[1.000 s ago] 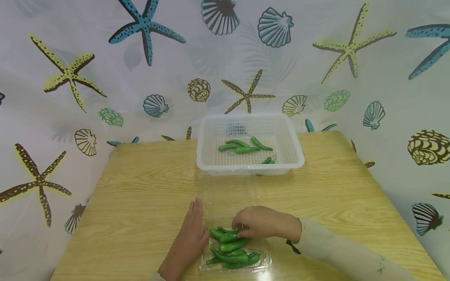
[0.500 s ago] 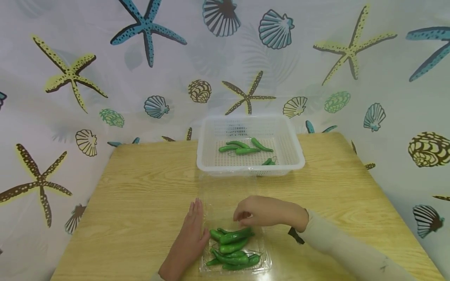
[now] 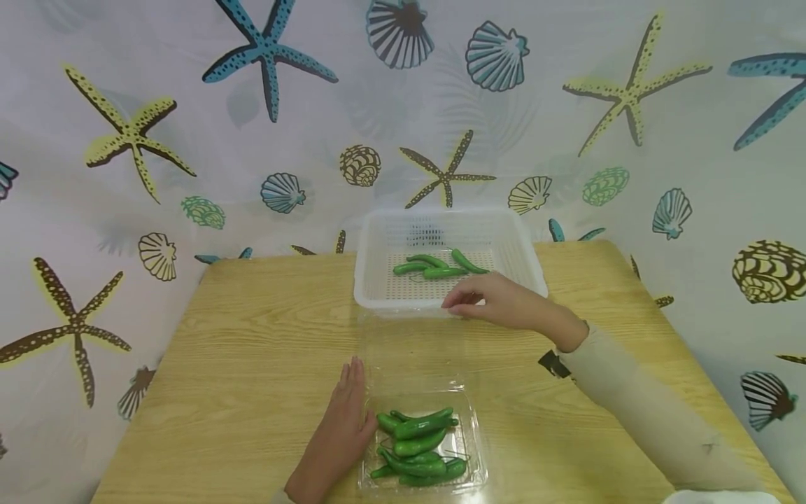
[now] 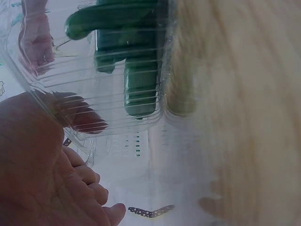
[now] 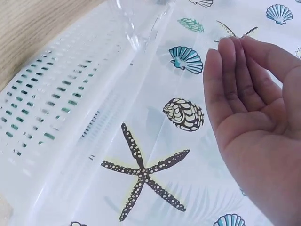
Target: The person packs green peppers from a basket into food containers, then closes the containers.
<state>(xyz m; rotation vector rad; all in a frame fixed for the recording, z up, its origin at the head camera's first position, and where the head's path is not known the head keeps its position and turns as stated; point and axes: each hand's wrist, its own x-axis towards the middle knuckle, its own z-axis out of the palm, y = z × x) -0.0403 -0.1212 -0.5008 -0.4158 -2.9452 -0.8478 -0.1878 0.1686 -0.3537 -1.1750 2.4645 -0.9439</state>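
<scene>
Peppers [image 3: 441, 269] are lying in the white basket [image 3: 532, 269] at the table's far edge. They are probably light, smooth and slippery, so pinching one mid-body is best. Right hand [image 3: 504, 302] is hovering there, fingers loose, holding nothing. Left hand [image 3: 340, 430] is resting flat beside the clear box [image 3: 474, 455].

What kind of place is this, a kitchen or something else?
Probably a staged recording corner, not a kitchen: a sea-themed printed curtain wraps around a bare wooden table holding only a white basket and a clear box of peppers.
</scene>
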